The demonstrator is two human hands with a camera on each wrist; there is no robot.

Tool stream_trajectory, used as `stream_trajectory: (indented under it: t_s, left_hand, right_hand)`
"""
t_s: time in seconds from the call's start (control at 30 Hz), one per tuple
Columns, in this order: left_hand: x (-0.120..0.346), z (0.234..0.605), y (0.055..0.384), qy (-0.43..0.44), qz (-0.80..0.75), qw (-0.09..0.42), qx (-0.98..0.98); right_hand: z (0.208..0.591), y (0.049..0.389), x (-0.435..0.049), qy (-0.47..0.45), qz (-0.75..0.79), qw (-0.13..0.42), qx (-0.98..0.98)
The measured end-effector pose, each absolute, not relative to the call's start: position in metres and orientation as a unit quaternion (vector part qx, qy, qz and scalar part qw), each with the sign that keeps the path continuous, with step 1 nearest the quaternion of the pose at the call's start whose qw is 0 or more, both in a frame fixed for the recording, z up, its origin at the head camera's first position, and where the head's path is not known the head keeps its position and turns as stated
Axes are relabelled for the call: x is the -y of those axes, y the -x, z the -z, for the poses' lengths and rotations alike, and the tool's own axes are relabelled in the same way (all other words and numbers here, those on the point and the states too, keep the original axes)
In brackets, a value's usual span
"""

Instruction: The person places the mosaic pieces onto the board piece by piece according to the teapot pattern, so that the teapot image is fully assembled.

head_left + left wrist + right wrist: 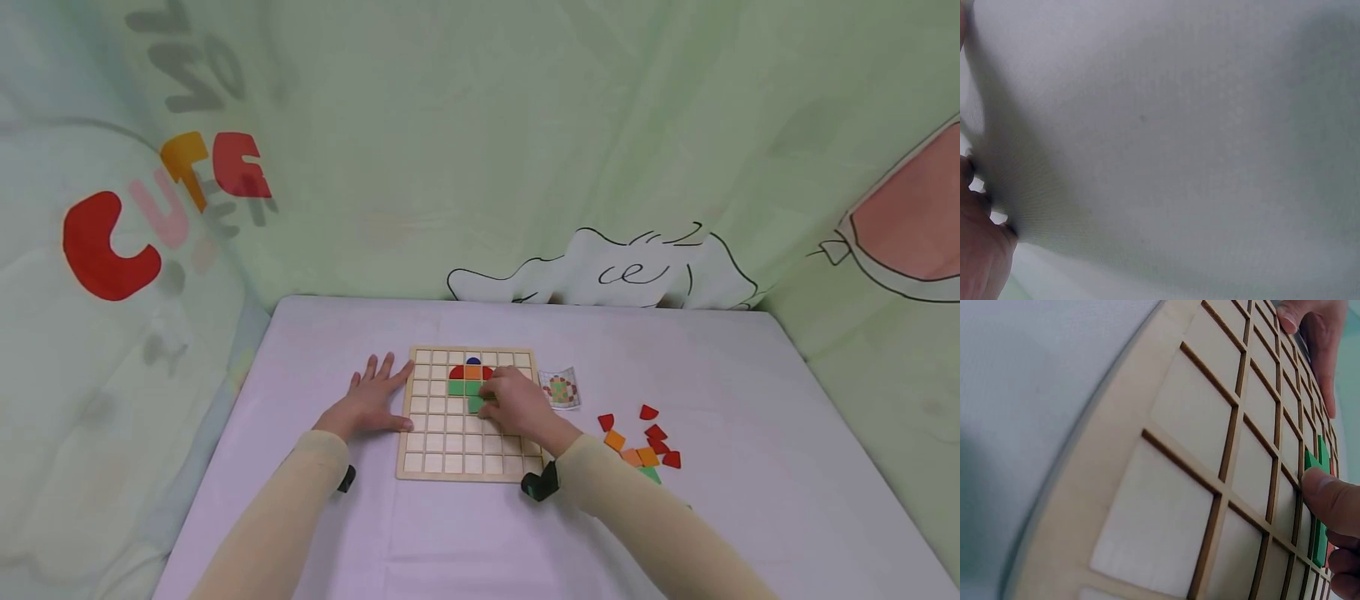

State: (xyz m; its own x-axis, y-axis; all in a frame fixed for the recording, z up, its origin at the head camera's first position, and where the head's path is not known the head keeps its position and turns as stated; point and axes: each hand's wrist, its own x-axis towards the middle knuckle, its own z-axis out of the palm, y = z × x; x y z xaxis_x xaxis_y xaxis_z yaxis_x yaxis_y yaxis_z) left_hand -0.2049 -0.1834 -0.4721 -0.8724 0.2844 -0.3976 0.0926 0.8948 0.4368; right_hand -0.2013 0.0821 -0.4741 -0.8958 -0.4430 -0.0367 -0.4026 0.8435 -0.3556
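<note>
While the left hand [366,402] rests, fingers spread wide, against the gridded board [435,442] at its nine o'clock edge, the right hand [521,404] pinches a green tile [475,406] just above the board's centre, toward twelve. Seated pieces [473,372] in blue, red, orange and green lie nearer twelve o'clock. Between two and three, a pattern card [560,388] lies just beside the board; loose tiles [647,456] lie farther out on the table [465,533], just past three.
</note>
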Motion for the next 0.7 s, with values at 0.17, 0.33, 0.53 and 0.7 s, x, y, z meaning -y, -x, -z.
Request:
stream_trajectory:
  t_s: [0.17,0.33,0.53,0.7]
  left_hand:
    - [0.1843,0.4735,0.2049,-0.097,-0.207,0.231,-0.946]
    - [0.1849,0.4748,0.2047,-0.095,-0.206,0.229,-0.947]
    - [0.1847,0.4774,0.2056,-0.097,-0.204,0.226,-0.948]
    - [0.1845,0.4772,0.2064,-0.097,-0.203,0.230,-0.947]
  right_hand:
    - [0.4758,0.2007,-0.0814,0.232,0.171,0.047,-0.956]
    - [0.4753,0.1997,-0.0808,0.232,0.175,0.052,-0.956]
    - [0.4770,0.1994,-0.0808,0.234,0.168,0.045,-0.957]
    - [0.4786,0.1998,-0.0798,0.236,0.158,0.031,-0.958]
